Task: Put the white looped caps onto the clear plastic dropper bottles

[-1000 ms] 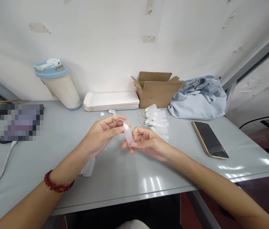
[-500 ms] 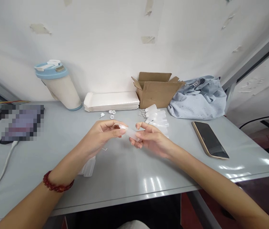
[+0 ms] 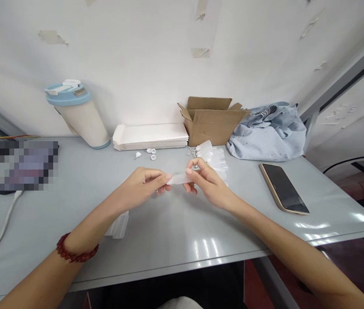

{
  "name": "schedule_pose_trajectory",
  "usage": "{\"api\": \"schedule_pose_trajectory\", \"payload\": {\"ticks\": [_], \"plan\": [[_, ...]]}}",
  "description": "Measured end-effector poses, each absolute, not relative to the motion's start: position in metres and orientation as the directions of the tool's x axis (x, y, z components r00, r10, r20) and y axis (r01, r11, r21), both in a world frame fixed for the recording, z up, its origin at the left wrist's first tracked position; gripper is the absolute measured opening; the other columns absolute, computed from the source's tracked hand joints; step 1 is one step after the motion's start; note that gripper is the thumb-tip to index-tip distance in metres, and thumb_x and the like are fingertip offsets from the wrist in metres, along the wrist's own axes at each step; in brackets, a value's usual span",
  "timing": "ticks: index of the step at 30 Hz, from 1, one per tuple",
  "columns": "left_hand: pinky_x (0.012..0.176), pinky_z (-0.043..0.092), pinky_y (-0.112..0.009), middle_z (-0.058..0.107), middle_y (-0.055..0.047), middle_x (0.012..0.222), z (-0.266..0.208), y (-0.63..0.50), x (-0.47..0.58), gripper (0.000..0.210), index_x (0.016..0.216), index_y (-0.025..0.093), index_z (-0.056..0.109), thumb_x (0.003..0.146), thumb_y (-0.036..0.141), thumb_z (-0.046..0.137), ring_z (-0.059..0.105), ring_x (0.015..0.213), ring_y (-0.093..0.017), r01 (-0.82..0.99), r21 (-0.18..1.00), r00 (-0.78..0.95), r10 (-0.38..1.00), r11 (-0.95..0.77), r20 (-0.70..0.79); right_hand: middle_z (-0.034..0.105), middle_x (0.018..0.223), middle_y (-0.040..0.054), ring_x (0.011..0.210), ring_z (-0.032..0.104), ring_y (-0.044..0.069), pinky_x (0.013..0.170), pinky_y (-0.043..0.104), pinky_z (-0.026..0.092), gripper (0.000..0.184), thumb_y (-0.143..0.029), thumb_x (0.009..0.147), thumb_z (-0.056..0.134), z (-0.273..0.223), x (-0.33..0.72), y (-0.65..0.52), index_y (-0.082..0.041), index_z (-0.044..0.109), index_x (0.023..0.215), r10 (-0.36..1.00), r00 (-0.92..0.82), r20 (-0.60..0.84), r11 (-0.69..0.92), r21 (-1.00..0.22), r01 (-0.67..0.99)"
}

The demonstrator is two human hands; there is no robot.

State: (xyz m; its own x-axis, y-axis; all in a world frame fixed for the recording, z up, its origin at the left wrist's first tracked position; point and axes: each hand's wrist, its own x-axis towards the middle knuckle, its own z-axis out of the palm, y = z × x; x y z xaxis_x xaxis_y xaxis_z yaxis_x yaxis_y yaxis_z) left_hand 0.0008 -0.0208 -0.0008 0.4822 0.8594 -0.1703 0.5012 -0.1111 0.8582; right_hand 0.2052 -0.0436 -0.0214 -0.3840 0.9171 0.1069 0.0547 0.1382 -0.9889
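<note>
A small translucent plastic bottle (image 3: 178,179) is held nearly level above the table. My left hand (image 3: 143,185) pinches its left end between thumb and fingers. On its other end, my right hand (image 3: 210,183) closes with thumb and fingertips. Fingers hide both ends of the bottle. Several similar translucent bottles (image 3: 218,159) with thin metal tips lie behind my right hand. More translucent bottles (image 3: 119,225) lie beside my left forearm, partly covered by it. Small white caps (image 3: 153,157) and a white piece with a thin tip (image 3: 138,155) rest beyond my hands.
White flat boxes or envelopes (image 3: 151,136) are stacked by the wall, next to an open cardboard box (image 3: 215,128) and blue cloth (image 3: 268,135). A tumbler (image 3: 81,118) stands back left. Phones lie at right (image 3: 285,189) and left (image 3: 29,167), the left one with a cable.
The bottle has gone from slanting down to the right to nearly level. A white piece seen in my left fingers is now hidden. My right fingers have shifted slightly upward.
</note>
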Motion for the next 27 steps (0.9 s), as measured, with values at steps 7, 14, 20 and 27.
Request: {"api": "schedule_pose_trajectory", "payload": {"ticks": [7,14,20,27], "plan": [[0.049,0.035,-0.02,0.057,0.002,0.062,0.0,-0.024,0.004,0.042,0.063,0.017,0.058,0.088,0.049,0.047,0.054,0.061,-0.012,0.479,0.875,0.485,0.853,-0.074,-0.194,0.059,0.08,0.0031,0.068,0.053,0.014,0.063,0.028,0.043,0.018,-0.037,0.094,0.044,-0.03,0.206,-0.041,-0.019,0.043,0.099,0.843,-0.339,0.417,0.532,-0.738,0.416],[0.052,0.036,-0.022,0.054,0.001,0.058,-0.002,-0.025,0.006,0.047,0.057,0.017,0.052,0.088,0.051,0.044,0.054,0.064,-0.014,0.458,0.885,0.484,0.858,-0.08,-0.173,0.063,0.075,0.0083,0.067,0.054,0.018,0.061,0.03,0.042,0.016,-0.028,0.095,0.046,-0.039,0.204,-0.038,-0.013,0.053,0.097,0.473,-0.481,0.738,0.795,-0.122,0.594],[0.056,0.038,-0.023,0.058,0.002,0.067,-0.006,-0.028,0.005,0.031,0.08,0.019,0.059,0.088,0.046,0.048,0.051,0.063,-0.013,0.445,0.869,0.515,0.856,-0.219,-0.048,0.062,0.069,0.0037,0.06,0.053,0.015,0.059,0.026,0.041,0.019,-0.03,0.093,0.048,-0.031,0.203,-0.046,-0.013,0.057,0.093,0.717,-0.356,0.599,0.68,-0.488,0.547],[0.056,0.036,-0.024,0.059,0.0,0.073,-0.011,-0.032,0.007,0.021,0.081,0.019,0.058,0.088,0.037,0.05,0.05,0.065,-0.014,0.498,0.725,0.532,0.828,-0.476,0.178,0.047,0.059,-0.0032,0.051,0.04,0.009,0.049,0.022,0.031,0.026,-0.039,0.089,0.051,-0.025,0.201,-0.046,-0.016,0.057,0.078,0.937,-0.291,0.193,0.264,-0.936,0.231]]}}
